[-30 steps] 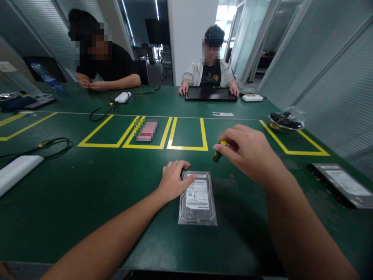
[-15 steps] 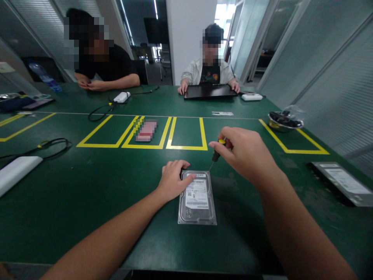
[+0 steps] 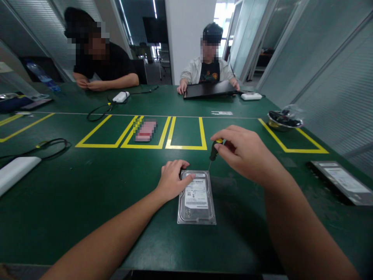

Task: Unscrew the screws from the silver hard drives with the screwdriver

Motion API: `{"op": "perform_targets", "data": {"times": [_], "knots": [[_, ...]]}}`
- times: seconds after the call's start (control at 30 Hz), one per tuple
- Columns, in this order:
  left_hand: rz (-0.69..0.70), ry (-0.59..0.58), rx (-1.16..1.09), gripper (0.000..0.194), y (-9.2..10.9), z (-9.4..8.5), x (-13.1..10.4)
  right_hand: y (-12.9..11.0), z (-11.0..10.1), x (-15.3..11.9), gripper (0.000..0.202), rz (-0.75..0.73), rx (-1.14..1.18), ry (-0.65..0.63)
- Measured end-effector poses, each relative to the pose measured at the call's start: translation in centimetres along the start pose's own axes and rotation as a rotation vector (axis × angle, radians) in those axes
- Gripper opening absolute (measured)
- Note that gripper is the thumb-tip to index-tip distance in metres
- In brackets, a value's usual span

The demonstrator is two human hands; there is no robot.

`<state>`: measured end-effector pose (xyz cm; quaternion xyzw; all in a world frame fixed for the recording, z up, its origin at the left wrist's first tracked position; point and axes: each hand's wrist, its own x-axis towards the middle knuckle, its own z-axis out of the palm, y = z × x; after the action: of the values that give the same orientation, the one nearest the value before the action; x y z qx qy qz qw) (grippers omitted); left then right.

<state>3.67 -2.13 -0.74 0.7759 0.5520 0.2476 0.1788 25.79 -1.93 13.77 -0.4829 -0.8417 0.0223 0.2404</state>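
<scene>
A silver hard drive [image 3: 197, 198] with a white label lies flat on the green table [image 3: 116, 241]. My left hand [image 3: 173, 179] rests on its upper left corner, thumb on top of the label and fingers round the far left edge. In my right hand [image 3: 241, 151] is a dark screwdriver [image 3: 214, 152] with a yellow end, gripped between thumb and fingers. Its thin shaft points down and its tip is at the drive's far right corner. Whether the tip sits in a screw is too small to tell.
A second drive [image 3: 342, 181] lies at the right, below a metal bowl [image 3: 284, 119] of dark items. Yellow tape frames [image 3: 186, 147] and a pink object [image 3: 146, 130] are ahead. White power bank-like box [image 3: 17, 173] at left. Two people sit opposite, one holding a black panel [image 3: 210, 90].
My right thumb and fingers have shifted round the screwdriver handle, which now stands slightly more upright. My left hand stays on the drive. The person opposite has tilted the black panel.
</scene>
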Motion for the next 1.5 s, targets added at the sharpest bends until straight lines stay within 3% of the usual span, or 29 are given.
{"op": "perform_targets", "data": {"times": [0.33, 0.93, 1.17, 1.5], "knots": [[-0.003, 0.001, 0.002, 0.034, -0.03, 0.05, 0.07, 0.11, 0.15, 0.03, 0.011, -0.028, -0.007, -0.001], [-0.006, 0.0, -0.003, 0.033, -0.06, 0.1, 0.1, 0.73, -0.39, -0.22, 0.03, 0.014, -0.038, -0.013], [0.005, 0.01, -0.001, 0.033, -0.05, 0.08, 0.08, 0.06, 0.13, -0.02, 0.01, 0.02, 0.002, -0.021], [0.007, 0.013, -0.009, 0.033, -0.11, 0.12, 0.06, 0.5, -0.48, -0.36, 0.025, 0.003, 0.014, -0.041]]}}
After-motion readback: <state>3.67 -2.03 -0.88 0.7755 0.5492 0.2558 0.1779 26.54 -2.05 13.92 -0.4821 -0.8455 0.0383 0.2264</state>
